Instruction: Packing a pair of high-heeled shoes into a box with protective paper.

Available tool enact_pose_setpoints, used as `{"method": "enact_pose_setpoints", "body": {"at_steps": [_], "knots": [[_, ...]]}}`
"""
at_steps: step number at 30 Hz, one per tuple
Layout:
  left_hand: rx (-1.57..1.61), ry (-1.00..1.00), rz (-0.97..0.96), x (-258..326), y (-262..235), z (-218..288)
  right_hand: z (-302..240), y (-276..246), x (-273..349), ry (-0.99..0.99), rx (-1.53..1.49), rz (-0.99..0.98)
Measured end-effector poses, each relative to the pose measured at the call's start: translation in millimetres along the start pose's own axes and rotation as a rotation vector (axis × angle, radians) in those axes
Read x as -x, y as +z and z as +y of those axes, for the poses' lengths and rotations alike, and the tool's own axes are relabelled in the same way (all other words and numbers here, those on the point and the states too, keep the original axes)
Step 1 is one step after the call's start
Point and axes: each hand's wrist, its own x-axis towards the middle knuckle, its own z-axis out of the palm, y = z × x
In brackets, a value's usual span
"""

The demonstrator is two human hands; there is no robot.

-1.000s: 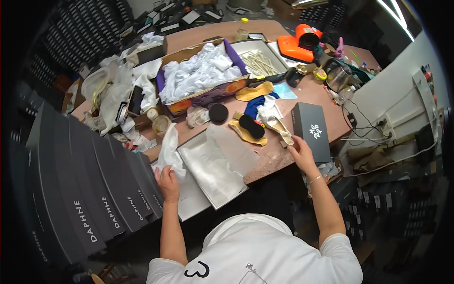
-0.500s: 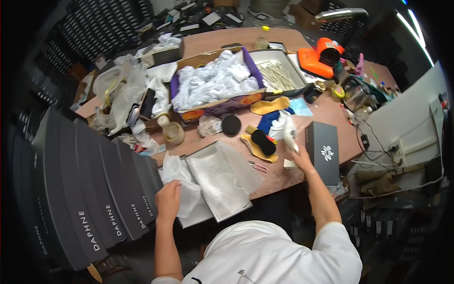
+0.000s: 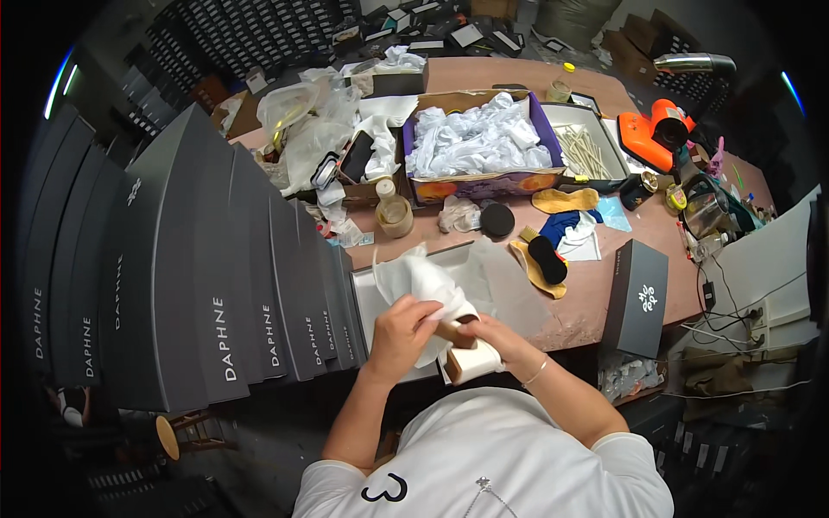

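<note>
Over an open shoe box (image 3: 358, 281), I hold a white shoe (image 3: 477, 363) with a brown lining and a chunky heel. My right hand (image 3: 508, 342) grips the shoe near its back. My left hand (image 3: 401, 334) is closed, pinching thin white wrapping (image 3: 389, 274) against the toe part, which the wrapping partly hides. I cannot tell whether the wrapping is a bag or a sheet. Pale tissue paper (image 3: 509, 281) spreads from the box onto the tabletop.
Tall stacks of dark shoe boxes (image 3: 199, 285) rise at my left. A dark box lid (image 3: 635, 298) is at the right edge. Beyond lie yellow insoles (image 3: 566, 200), a black brush (image 3: 547, 259), a glue jar (image 3: 394, 216) and a purple carton (image 3: 484, 185) of crumpled paper.
My right hand has brought the white shoe from the right side to above the open box. The left hand has lifted the wrapping onto its toe. The view has shifted left.
</note>
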Motion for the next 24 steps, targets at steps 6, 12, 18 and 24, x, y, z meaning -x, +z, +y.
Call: {"method": "enact_pose_setpoints", "body": {"at_steps": [6, 12, 18, 24], "knots": [[-0.345, -0.252, 0.141, 66.8, -4.0, -132.2, 27.3, -26.3, -6.8, 0.043, -0.550, 0.036], [0.618, -0.333, 0.065, 83.4, 66.8, -86.6, 37.2, -40.3, 2.1, 0.008, -0.625, 0.017], [0.419, -0.337, 0.340, 79.3, 102.5, -112.1, 50.2, -35.4, -0.9, 0.015, -0.639, 0.014], [0.224, -0.091, 0.603, 58.6, 57.0, -98.2, 44.2, -29.7, 3.2, 0.044, -0.691, -0.084]]}}
